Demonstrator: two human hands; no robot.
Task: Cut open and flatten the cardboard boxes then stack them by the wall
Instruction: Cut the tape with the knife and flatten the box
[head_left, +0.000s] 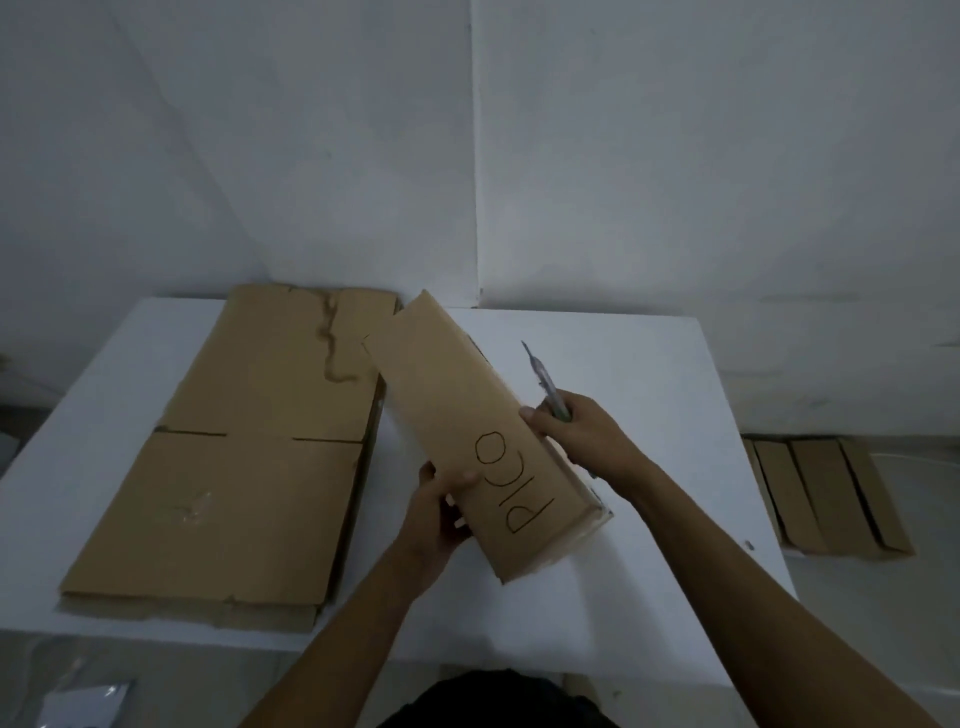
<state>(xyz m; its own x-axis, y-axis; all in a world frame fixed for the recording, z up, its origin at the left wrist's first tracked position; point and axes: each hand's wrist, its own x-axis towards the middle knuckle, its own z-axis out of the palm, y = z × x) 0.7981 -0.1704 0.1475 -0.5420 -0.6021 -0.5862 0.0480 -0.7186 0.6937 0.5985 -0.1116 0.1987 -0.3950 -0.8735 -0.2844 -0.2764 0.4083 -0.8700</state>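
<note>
- The left grip (441, 512) curls round the near end of the box (457, 405), steadying it on the desk (649, 364).
- The right grip (576, 436) clasps a knife (543, 382) beside the box, likely poised to cut.
- Beyond the left grip lies flattened cardboard (249, 441).

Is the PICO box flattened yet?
Not flattened: the PICO box shows top and side faces, and its near end looks closed.

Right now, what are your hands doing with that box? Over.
Left hand grips the box. Right hand holds the knife, thumb on the box. Box not yet flattened. Flat cardboard beside it, not blocking.
</note>
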